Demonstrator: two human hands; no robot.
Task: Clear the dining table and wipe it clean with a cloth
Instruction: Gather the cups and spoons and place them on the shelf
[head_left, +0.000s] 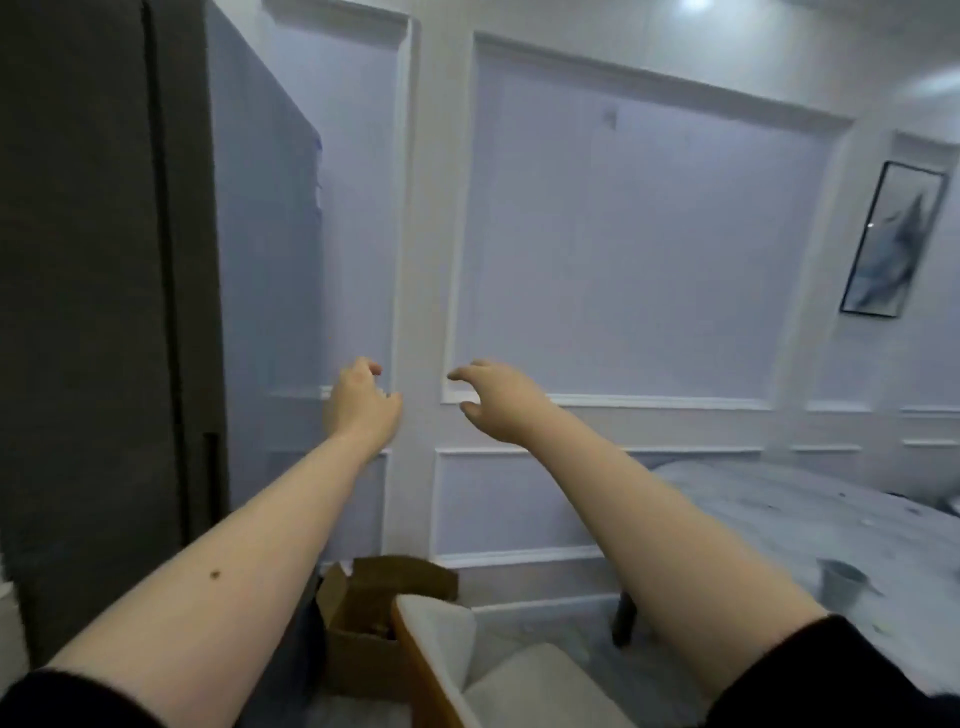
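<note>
The dining table (810, 519) with a pale marbled top lies at the lower right, only partly in view. A small grey cup (842, 583) stands on it near its front edge. Both my arms reach forward toward the panelled wall, away from the table. My left hand (361, 402) hangs in the air with loosely curled fingers and holds nothing. My right hand (493, 402) is beside it, fingers spread and slightly bent, also holding nothing. No cloth is in view.
A chair (467, 670) with a pale cushion and wooden frame stands below my arms. An open cardboard box (363, 613) sits on the floor by the wall. A dark cabinet (104, 312) fills the left side. A framed picture (891, 239) hangs at right.
</note>
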